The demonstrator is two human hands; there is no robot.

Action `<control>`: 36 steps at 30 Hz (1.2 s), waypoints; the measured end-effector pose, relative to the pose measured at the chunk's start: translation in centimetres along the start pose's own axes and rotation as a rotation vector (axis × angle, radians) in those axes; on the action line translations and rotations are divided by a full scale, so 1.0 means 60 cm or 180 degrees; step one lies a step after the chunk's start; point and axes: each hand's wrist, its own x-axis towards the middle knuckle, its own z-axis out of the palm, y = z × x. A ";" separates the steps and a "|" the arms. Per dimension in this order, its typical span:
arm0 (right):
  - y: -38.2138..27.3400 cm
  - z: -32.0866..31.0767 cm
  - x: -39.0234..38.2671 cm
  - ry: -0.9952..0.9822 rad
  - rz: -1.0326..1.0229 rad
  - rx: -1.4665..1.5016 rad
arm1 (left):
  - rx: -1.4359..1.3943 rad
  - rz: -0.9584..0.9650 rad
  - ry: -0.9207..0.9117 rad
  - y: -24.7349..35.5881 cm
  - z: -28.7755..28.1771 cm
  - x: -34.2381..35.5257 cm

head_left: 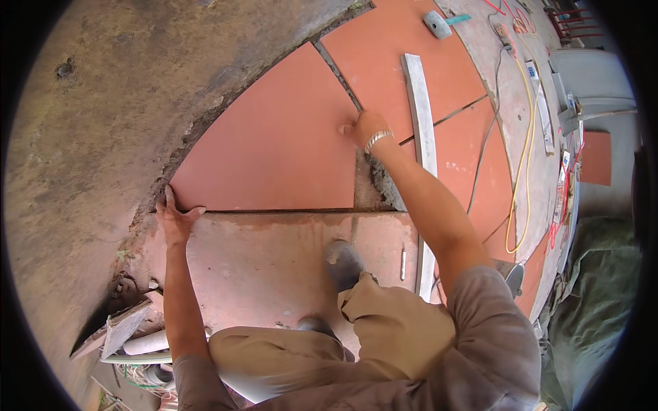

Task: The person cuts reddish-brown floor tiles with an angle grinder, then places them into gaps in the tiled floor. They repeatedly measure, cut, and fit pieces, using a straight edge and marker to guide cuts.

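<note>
A large terracotta-coloured floor tile (274,137) lies in front of me beside a rough concrete edge. At its near left corner is my left hand (177,218), thumb and fingers apart around the corner and gripping it. Across the tile, my right hand (367,130), with a metal band at the wrist, is closed on the right edge. Its fingertips are partly hidden. Just right of that edge a gap shows grey mortar (384,181). Further right a long pale straightedge bar (419,116) lies across neighbouring tiles (466,161).
A mallet (439,25) with a teal handle rests on a far tile. Yellow and grey cables (526,171) run along the right. A marker (403,262) lies near my shoe (343,264). Pipes and scraps (147,342) sit at lower left, a green tarp (589,308) at right.
</note>
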 end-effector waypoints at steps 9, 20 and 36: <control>0.034 0.123 -0.079 -0.0395 0.0339 0.0453 | 0.0177 0.0212 0.0124 0.003 0.002 0.017; 0.060 0.141 -0.073 -0.0566 0.0158 0.1215 | -0.0103 0.0103 0.0231 0.013 0.001 0.007; 0.071 0.162 -0.063 -0.0600 0.0218 0.1688 | 0.0028 -0.0061 0.0212 0.019 -0.007 0.004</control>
